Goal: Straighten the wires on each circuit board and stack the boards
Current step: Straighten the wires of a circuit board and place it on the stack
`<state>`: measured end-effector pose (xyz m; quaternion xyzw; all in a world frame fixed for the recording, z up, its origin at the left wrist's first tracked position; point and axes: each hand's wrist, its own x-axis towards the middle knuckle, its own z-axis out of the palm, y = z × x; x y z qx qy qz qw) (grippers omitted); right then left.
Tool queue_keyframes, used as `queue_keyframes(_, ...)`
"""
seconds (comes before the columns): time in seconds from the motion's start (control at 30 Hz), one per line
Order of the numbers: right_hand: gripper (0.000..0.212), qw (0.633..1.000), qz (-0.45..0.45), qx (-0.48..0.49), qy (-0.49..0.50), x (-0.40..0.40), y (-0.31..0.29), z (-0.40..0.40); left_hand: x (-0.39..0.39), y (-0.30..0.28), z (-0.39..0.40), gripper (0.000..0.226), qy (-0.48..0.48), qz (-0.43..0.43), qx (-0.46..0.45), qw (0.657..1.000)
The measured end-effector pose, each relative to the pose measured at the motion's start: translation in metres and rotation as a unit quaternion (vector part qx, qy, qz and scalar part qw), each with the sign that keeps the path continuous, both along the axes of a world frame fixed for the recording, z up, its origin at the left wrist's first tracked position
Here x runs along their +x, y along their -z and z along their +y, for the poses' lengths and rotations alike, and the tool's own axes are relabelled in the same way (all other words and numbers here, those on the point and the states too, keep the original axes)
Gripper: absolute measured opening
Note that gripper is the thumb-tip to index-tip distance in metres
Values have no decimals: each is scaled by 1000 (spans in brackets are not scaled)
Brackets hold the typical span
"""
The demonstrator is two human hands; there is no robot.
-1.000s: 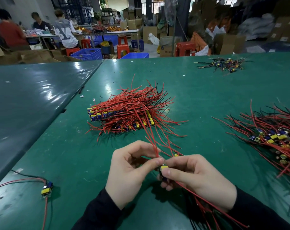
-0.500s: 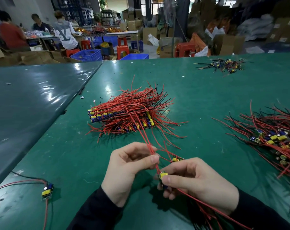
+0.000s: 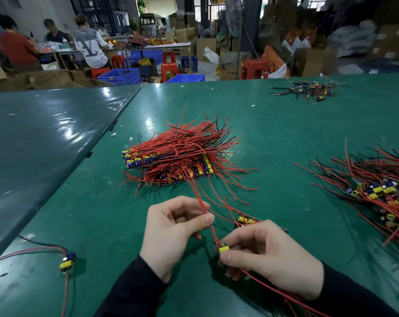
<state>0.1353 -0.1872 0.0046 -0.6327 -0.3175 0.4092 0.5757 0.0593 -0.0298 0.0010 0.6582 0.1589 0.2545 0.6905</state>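
- I am pinching the red wires in my left hand, thumb against forefinger, the other fingers curled loosely under.
- The wires are running up and away from that pinch toward 11 o'clock, and down toward 5 o'clock into the board.
- I am gripping the board in my right hand, thumb on its near edge, fingertips behind; it is sitting just above the mat, near the front edge.
- The board lies at 5 o'clock from the left pinch, close by, so the long axis of the wires runs 11 to 5.
- A second bunch is trailing out under my right wrist toward 4 o'clock.
- The stack is lying at 12 o'clock, well apart; my right hand seems better placed to carry the board there.
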Motion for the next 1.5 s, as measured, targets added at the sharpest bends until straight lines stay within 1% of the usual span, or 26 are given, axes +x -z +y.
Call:
queue_keyframes(0.1,3,1000,-8,1,1,-2,1,0,-1,2,0,26,-20,0,28,999)
queue_keyframes(0.2,2,1000,-11,7,5,-4,0,0,0,2,-3,25,-28,-5,52,998)
queue_keyframes(0.3,4,1000,-8,9,6,-3,-3,-1,0,2,1,20,-45,-16,28,998)
queue_keyframes(0.37,5,1000,-8,5,5,-3,-4,-1,1,3,3,21,-56,-21,18,998)
queue_keyframes(0.5,6,1000,-10,1,-5,-4,-5,-2,1,5,-1,21,-63,-16,54,996)
queue_keyframes(0.63,4,1000,-18,-5,-23,-5,-7,-3,1,2,5,16,-84,-32,38,995)
queue_keyframes(0.7,4,999,-19,-7,-27,-6,-7,-2,1,3,8,17,-102,-41,41,993)
queue_keyframes(0.8,5,999,-17,-3,-31,-7,-8,-2,0,3,8,17,-113,-39,70,990)
queue_keyframes(0.87,7,999,-16,-1,-36,-7,-7,-3,0,3,8,17,-111,-39,64,991)
queue_keyframes(0.97,3,999,-16,-5,-41,-8,-5,-3,0,1,13,23,-124,-46,48,990)
queue_keyframes(1.13,5,999,-18,0,-47,-8,-4,-3,-3,-1,15,23,-144,-51,67,986)
queue_keyframes(1.27,3,998,-23,-4,-65,-9,-3,-3,-4,-4,17,10,-147,-50,32,987)
queue_keyframes(1.33,4,998,-19,-3,-65,-8,-4,-4,-5,-6,18,12,-152,-50,-2,987)
queue_keyframes(1.4,5,997,-22,-2,-68,-8,-4,-4,-6,-8,19,15,-146,-39,-55,987)
queue_keyframes(1.5,5,997,-29,-6,-66,-7,-4,-3,-5,-11,22,19,-113,-6,-138,984)
